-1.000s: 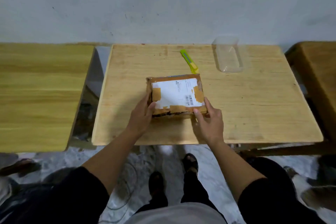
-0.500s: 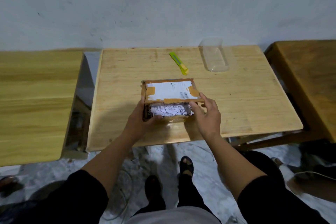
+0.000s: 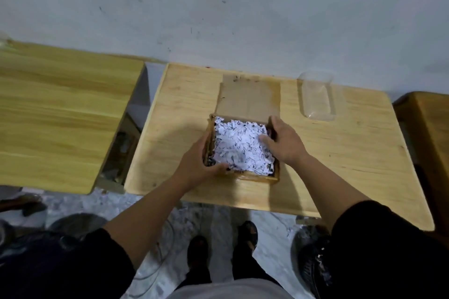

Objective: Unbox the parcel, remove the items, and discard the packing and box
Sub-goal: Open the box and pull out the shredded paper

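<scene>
The cardboard box [image 3: 257, 178] stands open near the front of the middle wooden table [image 3: 340, 165]. Its lid [image 3: 250, 99] lies flipped back flat toward the wall. White shredded paper [image 3: 240, 145] fills the box to the rim and hides whatever is under it. My left hand [image 3: 196, 165] grips the box's near left corner, thumb over the edge. My right hand [image 3: 284, 143] holds the right wall, with its thumb on the paper and its fingers outside. The yellow cutter is out of sight.
A clear plastic container [image 3: 317, 96] lies at the table's back right. Another wooden table [image 3: 60, 116] stands to the left across a gap, and a third [image 3: 427, 141] to the right. On the floor are my feet and dark round objects [image 3: 313, 257].
The lid has swung from half raised to fully back, uncovering the shredded paper. Both hands have moved from the front edge to the box's sides. The camera has come closer.
</scene>
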Demonstrator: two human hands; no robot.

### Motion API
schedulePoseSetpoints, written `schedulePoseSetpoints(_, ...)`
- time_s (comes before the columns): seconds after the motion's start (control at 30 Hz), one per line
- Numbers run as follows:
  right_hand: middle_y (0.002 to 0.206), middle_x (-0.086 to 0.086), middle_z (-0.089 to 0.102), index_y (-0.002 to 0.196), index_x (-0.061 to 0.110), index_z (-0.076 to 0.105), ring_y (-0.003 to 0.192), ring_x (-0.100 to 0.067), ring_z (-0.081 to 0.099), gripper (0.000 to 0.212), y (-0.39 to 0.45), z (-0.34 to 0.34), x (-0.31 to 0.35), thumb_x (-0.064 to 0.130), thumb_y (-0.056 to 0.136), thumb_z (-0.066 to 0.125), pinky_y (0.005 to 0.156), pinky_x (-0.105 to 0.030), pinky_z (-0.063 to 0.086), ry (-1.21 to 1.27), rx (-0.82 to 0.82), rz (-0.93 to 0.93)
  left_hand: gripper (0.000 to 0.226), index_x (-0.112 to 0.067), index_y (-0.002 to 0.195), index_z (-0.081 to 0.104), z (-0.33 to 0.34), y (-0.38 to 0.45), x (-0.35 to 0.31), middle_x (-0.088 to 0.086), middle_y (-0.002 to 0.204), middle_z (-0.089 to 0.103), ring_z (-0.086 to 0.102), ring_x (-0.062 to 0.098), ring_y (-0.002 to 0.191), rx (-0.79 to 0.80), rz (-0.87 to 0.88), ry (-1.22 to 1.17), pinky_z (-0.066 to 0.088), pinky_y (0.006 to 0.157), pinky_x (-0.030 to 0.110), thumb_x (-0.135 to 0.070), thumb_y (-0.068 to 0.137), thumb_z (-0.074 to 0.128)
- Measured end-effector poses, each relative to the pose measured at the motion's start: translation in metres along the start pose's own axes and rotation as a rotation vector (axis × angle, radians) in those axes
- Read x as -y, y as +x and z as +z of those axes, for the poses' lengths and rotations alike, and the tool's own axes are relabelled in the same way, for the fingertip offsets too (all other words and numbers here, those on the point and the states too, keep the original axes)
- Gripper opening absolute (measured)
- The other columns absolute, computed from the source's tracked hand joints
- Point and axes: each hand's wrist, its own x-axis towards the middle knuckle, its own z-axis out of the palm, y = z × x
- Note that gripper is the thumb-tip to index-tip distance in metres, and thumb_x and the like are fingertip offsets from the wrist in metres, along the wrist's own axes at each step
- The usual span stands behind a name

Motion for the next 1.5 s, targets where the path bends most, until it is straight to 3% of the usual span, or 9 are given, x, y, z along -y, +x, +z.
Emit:
schedulePoseSetpoints(0.1,0.15,-0.009,0.033,0.142,0.014,0.028,0.137,-0.029,0.026,0.076,0.006,-0.006,0.001,0.056,0.084,0.053,0.108,-0.041,0.029,-0.375,0.076,-0.076,0.1,-0.016,0.145,0.025,0.001,0.015,-0.019,0.006,0.148,0.037,0.038,0.022,0.134,0.044,0.139,0.188,0.035,0.107,0.034,-0.032,0.065,0.083)
schedulePoseSetpoints(0.17,0.149,-0.008,0.034,0.143,0.014,0.028,0.136,-0.027,0.025,0.083,0.005,-0.011,0.004,0.057,0.079,0.06,0.11,-0.037,0.027,-0.381,0.076,-0.209,0.102,-0.013,0.146,0.02,0.006,0.027,-0.03,0.009,0.154,0.026,0.028,0.023,0.14,0.175,0.197,0.291,0.031,0.112,0.037,-0.025,0.066,0.083)
schedulePoseSetpoints(0.33,0.155,-0.01,0.018,0.149,0.023,0.01,0.141,-0.028,0.019,0.11,0.007,-0.003,-0.004,0.045,0.066,0.078,0.114,-0.035,0.025,-0.305,0.372,-0.305,0.111,-0.016,0.148,-0.006,0.024,0.052,-0.022,0.012,0.159,-0.003,0.005,0.026,0.146,0.357,0.113,0.505,0.022,0.117,0.041,-0.035,0.075,0.075)
schedulePoseSetpoints(0.57,0.149,-0.018,0.02,0.146,0.02,-0.016,0.134,-0.036,0.03,0.122,0.019,0.022,0.0,0.039,0.069,0.077,0.106,-0.044,0.037,-0.404,0.434,-0.273,0.11,-0.024,0.147,-0.011,0.043,0.064,-0.019,0.018,0.155,0.007,0.025,0.037,0.138,0.273,0.031,0.589,0.036,0.108,0.044,-0.02,0.076,0.073)
schedulePoseSetpoints(0.67,0.147,-0.018,0.019,0.147,0.015,-0.007,0.134,-0.039,0.025,0.117,0.027,0.033,0.0,0.043,0.07,0.075,0.108,-0.048,0.035,-0.443,0.406,-0.288,0.11,-0.026,0.147,-0.005,0.046,0.069,-0.006,0.016,0.153,0.018,0.031,0.037,0.136,0.223,0.053,0.545,0.038,0.108,0.046,-0.031,0.073,0.076)
schedulePoseSetpoints(0.83,0.141,-0.016,0.03,0.146,0.014,0.009,0.127,-0.036,0.033,0.101,0.032,0.039,-0.002,0.041,0.073,0.072,0.109,-0.043,0.032,-0.332,0.343,-0.308,0.082,-0.01,0.144,0.024,0.044,0.07,-0.008,0.02,0.138,0.042,0.04,0.037,0.126,0.16,0.068,0.48,0.036,0.106,0.044,-0.033,0.079,0.068)
schedulePoseSetpoints(1.13,0.126,-0.015,0.044,0.139,0.018,0.026,0.117,-0.032,0.045,0.097,0.032,0.03,-0.004,0.037,0.061,0.081,0.099,-0.038,0.039,-0.074,0.324,-0.281,0.077,-0.006,0.139,0.038,0.043,0.07,-0.012,0.017,0.137,0.048,0.045,0.034,0.123,0.161,0.144,0.455,0.037,0.107,0.041,-0.052,0.076,0.033)
schedulePoseSetpoints(1.33,0.125,-0.012,0.047,0.137,0.017,0.03,0.117,-0.026,0.044,0.096,0.022,0.016,0.003,0.036,0.06,0.082,0.1,-0.032,0.036,-0.041,0.254,-0.327,0.078,-0.003,0.138,0.037,0.037,0.064,-0.02,0.02,0.136,0.047,0.044,0.034,0.126,0.114,0.145,0.365,0.037,0.108,0.042,-0.052,0.077,0.038)
schedulePoseSetpoints(1.5,0.123,-0.001,0.056,0.128,0.021,0.045,0.113,-0.015,0.052,0.081,0.009,0.003,0.012,0.033,0.057,0.083,0.094,-0.019,0.038,0.066,0.189,-0.421,0.072,-0.007,0.14,0.034,0.033,0.058,-0.028,0.018,0.139,0.044,0.041,0.032,0.127,0.116,0.185,0.317,0.036,0.108,0.045,-0.034,0.081,0.065)
